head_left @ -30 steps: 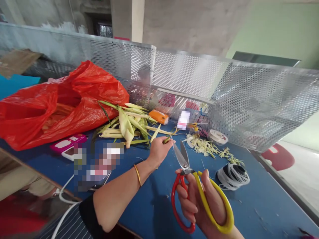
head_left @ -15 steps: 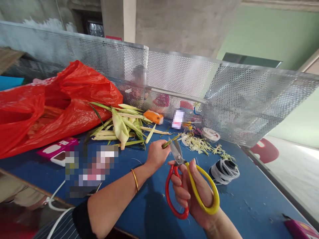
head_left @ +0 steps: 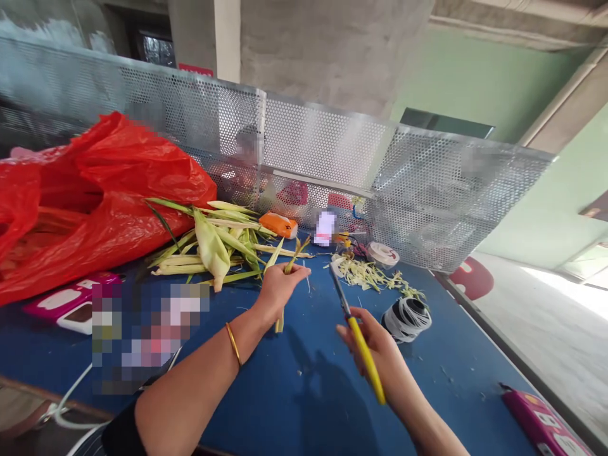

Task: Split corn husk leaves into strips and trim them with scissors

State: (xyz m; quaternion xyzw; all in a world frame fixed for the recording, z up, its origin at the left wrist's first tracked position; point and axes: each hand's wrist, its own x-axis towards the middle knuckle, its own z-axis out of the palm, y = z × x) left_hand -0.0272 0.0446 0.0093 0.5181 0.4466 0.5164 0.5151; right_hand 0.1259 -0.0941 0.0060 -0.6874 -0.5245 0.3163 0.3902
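My left hand (head_left: 276, 288) is closed around a narrow green-yellow corn husk piece (head_left: 299, 248). One end pokes up past the fingers, and a pale end hangs below the hand. A thin white thread dangles by the fingertips. To the right, my right hand (head_left: 382, 345) grips scissors (head_left: 365, 356) with a yellow handle, turned edge-on. Their blades point up and away, apart from the husk; the other handle is hidden. Beyond my left hand lies a heap of corn husks (head_left: 209, 250). Small cut husk scraps (head_left: 368, 273) are strewn past the scissors' tip.
A large red plastic bag (head_left: 128, 177) fills the left side. A spool of white thread (head_left: 407, 320) and a white tape roll (head_left: 382, 254) stand at right. An orange tissue pack (head_left: 278, 225) and a blurred phone (head_left: 325, 228) sit before the perforated metal screen (head_left: 323, 139).
The scissors have come away from the husk and turned edge-on, with my right hand a little lower. My left hand has tilted the husk more upright. The whole view has shifted slightly.
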